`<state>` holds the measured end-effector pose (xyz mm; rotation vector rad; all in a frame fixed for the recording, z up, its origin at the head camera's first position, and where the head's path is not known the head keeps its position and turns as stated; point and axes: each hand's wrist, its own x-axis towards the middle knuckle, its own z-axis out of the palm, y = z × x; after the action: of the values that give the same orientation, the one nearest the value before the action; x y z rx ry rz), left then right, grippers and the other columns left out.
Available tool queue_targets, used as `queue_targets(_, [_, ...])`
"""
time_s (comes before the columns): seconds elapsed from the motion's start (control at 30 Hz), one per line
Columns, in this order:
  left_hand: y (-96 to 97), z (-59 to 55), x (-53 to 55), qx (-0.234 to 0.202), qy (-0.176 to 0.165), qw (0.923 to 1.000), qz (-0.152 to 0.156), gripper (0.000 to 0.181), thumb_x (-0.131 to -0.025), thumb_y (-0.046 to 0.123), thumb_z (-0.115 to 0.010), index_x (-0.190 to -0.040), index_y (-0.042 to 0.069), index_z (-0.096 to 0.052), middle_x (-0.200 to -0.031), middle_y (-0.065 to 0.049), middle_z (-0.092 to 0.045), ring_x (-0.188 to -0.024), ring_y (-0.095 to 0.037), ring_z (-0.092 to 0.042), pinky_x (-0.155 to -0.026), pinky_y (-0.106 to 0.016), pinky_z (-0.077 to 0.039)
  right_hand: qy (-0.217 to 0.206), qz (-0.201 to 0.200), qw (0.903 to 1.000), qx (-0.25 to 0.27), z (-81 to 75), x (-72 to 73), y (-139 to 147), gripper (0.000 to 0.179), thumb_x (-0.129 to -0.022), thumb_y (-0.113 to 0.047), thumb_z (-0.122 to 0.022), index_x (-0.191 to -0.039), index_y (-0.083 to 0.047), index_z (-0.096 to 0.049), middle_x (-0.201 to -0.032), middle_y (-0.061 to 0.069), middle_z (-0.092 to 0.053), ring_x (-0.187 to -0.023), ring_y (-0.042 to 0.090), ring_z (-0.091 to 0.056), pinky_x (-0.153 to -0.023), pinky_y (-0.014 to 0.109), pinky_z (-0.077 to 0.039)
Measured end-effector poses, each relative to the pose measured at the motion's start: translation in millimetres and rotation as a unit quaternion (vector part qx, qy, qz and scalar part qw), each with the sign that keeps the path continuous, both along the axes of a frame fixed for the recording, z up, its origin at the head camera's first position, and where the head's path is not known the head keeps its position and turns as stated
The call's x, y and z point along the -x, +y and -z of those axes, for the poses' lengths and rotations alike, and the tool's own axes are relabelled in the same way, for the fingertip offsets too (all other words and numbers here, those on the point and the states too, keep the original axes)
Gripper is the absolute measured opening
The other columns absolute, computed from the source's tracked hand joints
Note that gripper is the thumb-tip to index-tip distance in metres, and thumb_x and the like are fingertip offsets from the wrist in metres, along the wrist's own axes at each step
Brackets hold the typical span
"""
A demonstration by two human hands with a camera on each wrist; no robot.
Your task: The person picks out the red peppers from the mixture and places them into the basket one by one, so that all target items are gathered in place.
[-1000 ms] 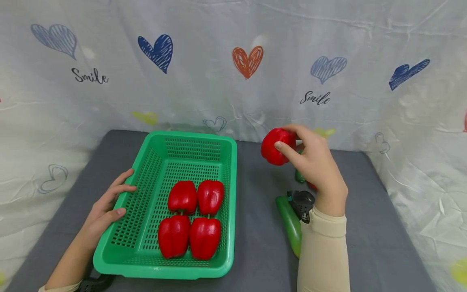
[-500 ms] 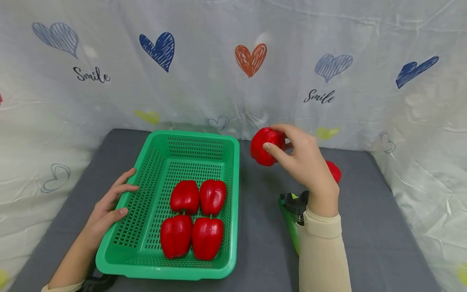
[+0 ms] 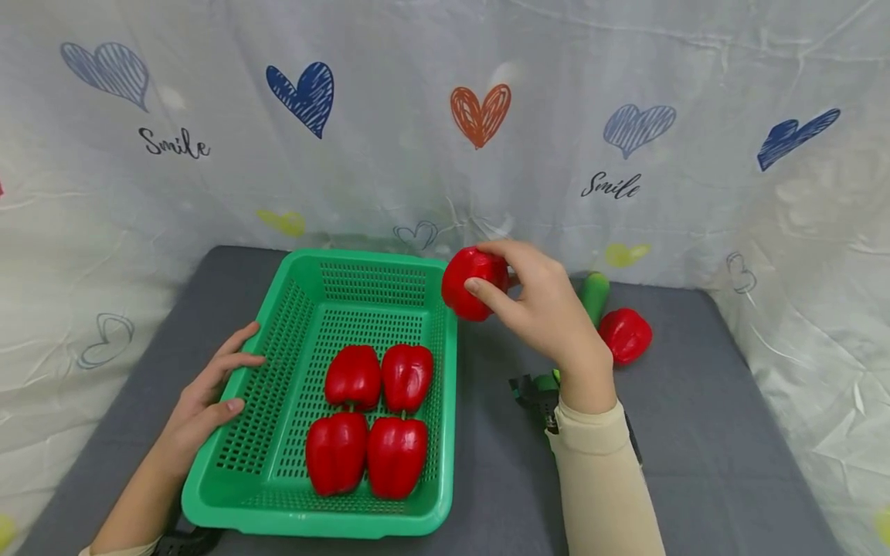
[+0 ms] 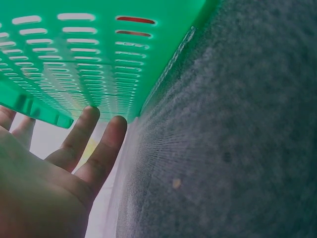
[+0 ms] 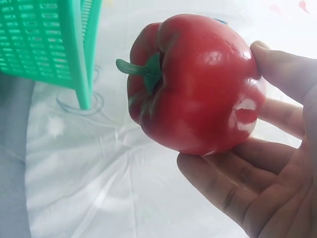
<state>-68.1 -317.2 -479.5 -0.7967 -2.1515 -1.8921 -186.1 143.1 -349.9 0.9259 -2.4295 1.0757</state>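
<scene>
In the head view my right hand [image 3: 538, 305] holds a red bell pepper [image 3: 474, 284] in the air at the far right rim of the green basket [image 3: 316, 521]. Thumb and fingertips pinch it around its base; in the right wrist view the green stem of the bell pepper [image 5: 195, 87] points away from the palm. My left hand [image 3: 202, 405] rests against the basket's left side, thumb and some fingertips over the rim. Seen from the left wrist, two fairly straight fingers [image 4: 101, 161] reach under the rim at the slotted outer wall. Several red bell peppers [image 3: 396, 455] lie in the basket's near right part.
Right of my forearm lies another red bell pepper [image 3: 628, 336], beside a green cucumber-like vegetable [image 3: 594, 293]. More green shows near the right wrist strap, mostly hidden by the arm. A grey cloth [image 3: 709, 432] covers the table; a white printed curtain [image 3: 389, 177] hangs behind.
My right hand has moved left with the bell pepper, from above the table to the basket's rim. The pepper and green vegetable behind the arm are now uncovered. The left hand stays put.
</scene>
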Motion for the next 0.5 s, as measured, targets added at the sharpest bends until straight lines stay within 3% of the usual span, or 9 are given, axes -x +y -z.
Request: queue_targets(0.5, [-1.6,3.0,-1.5,0.0,-0.009,1.0,-0.005,0.052,-0.092,-0.02,-0.042,-0.143,-0.015,-0.052,-0.178,-0.018,-0.025,-0.166,-0.023,-0.017,-0.12,-0.023,-0.021,-0.029,-0.055,0.998,-0.011,0.2,12.4,-32,0.046,-0.102,-0.035,-0.079,-0.14,-0.011,-0.068,-0.129,-0.004,-0.071,-0.111,0.01,-0.065,-0.088,0.034,-0.06])
